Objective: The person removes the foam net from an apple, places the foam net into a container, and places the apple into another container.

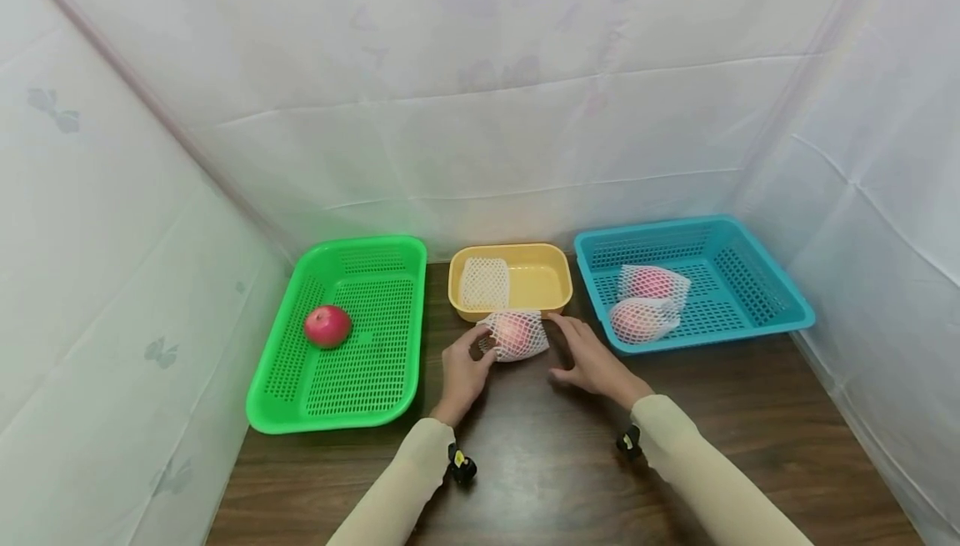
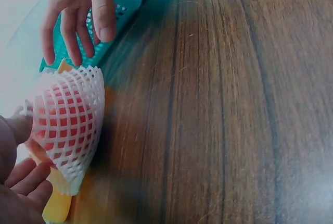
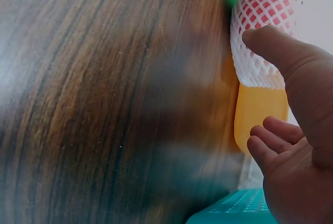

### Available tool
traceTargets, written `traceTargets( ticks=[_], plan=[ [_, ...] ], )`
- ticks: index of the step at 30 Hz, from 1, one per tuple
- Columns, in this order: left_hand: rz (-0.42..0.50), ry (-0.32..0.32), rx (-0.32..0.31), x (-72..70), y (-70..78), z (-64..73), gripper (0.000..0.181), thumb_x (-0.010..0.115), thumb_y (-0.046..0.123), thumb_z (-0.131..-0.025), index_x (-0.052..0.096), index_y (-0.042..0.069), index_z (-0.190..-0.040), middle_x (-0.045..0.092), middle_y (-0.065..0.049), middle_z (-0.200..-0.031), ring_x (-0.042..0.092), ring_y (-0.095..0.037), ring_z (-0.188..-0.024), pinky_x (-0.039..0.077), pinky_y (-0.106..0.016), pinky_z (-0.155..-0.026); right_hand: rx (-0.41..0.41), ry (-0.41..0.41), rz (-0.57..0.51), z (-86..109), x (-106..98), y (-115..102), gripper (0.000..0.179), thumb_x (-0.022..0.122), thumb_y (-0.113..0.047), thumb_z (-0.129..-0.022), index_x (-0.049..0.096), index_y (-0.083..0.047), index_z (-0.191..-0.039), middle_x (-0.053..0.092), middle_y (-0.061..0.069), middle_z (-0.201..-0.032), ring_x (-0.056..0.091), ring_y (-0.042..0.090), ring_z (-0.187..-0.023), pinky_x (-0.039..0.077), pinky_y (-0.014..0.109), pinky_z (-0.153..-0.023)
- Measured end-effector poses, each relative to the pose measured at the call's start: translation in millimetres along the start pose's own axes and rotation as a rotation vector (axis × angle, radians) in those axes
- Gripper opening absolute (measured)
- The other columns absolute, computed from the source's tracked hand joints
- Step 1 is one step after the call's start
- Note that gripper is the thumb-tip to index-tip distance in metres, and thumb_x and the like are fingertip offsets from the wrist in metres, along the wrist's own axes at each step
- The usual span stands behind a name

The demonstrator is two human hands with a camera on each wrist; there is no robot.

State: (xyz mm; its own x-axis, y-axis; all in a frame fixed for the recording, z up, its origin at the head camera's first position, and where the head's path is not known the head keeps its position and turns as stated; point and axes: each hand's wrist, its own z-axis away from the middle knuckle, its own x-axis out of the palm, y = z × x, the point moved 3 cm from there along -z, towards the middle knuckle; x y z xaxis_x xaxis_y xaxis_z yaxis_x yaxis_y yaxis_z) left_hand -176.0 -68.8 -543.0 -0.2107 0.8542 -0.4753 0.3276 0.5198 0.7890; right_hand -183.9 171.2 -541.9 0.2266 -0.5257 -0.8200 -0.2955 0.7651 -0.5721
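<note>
An apple in a white foam net sleeve [image 1: 514, 334] is in front of the yellow bin [image 1: 546, 283], red showing through the mesh. At its left end, my left hand [image 1: 463, 369] grips the sleeve between thumb and fingers. My right hand [image 1: 594, 358] is on the other side, fingers spread and slightly bent, holding nothing. In the right wrist view, the right thumb [image 3: 276, 47] overlaps the sleeve. The left wrist view shows the netted apple [image 2: 65, 120] close up, with the left fingers [image 2: 32, 179] curled near its lower end.
A green basket [image 1: 411, 363] on the left holds one bare red apple [image 1: 327, 326]. On the right, a blue basket [image 1: 750, 325] contains two netted apples [image 1: 643, 319]. Flat white foam nets [image 1: 484, 283] lie in the yellow bin. White curtains [image 1: 480, 146] surround the wooden table [image 1: 547, 463].
</note>
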Motion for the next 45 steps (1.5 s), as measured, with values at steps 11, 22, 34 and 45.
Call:
traceTargets(
  ticks=[11, 22, 34, 45],
  plan=[
    [0.101, -0.09, 0.062, 9.1, 1.6, -1.0, 0.051, 0.087, -0.008, -0.074, 0.07, 0.001, -0.122, 0.07, -0.017, -0.12, 0.068, -0.034, -0.112, 0.059, -0.047, -0.088, -0.011, 0.001, -0.007, 3.2, -1.4, 2.4, 0.099, 0.088, -0.024, -0.083, 0.028, -0.015, -0.161, 0.04, 0.019, -0.155, 0.039, 0.037, -0.143, 0.039, 0.057, -0.113],
    [-0.052, -0.122, 0.186, 18.7, 3.4, -7.0, 0.055, 0.084, -0.011, -0.071, 0.064, 0.001, -0.121, 0.067, -0.016, -0.116, 0.063, -0.034, -0.119, 0.046, -0.049, -0.108, -0.01, -0.002, 0.003, 1.9, -0.7, 2.0, 0.099, 0.088, -0.025, -0.083, 0.027, -0.011, -0.16, 0.04, 0.019, -0.156, 0.039, 0.037, -0.144, 0.038, 0.056, -0.114],
    [-0.053, -0.139, 0.176, 16.6, 1.6, -4.7, 0.052, 0.081, -0.011, -0.07, 0.058, 0.004, -0.114, 0.057, -0.008, -0.098, 0.055, -0.023, -0.089, 0.052, -0.044, -0.089, -0.008, -0.018, 0.004, -0.3, 1.4, -0.2, 0.097, 0.086, -0.025, -0.085, 0.026, -0.012, -0.16, 0.039, 0.019, -0.157, 0.038, 0.037, -0.144, 0.038, 0.056, -0.114],
    [-0.05, -0.209, 0.129, 14.3, 2.4, -1.7, 0.059, 0.083, -0.008, -0.07, 0.055, 0.006, -0.12, 0.06, -0.013, -0.125, 0.06, -0.031, -0.118, 0.05, -0.049, -0.1, -0.081, 0.025, 0.025, -2.0, 2.9, -2.6, 0.091, 0.085, -0.023, -0.086, 0.031, -0.011, -0.158, 0.043, 0.018, -0.153, 0.042, 0.036, -0.141, 0.041, 0.054, -0.112]
  ],
)
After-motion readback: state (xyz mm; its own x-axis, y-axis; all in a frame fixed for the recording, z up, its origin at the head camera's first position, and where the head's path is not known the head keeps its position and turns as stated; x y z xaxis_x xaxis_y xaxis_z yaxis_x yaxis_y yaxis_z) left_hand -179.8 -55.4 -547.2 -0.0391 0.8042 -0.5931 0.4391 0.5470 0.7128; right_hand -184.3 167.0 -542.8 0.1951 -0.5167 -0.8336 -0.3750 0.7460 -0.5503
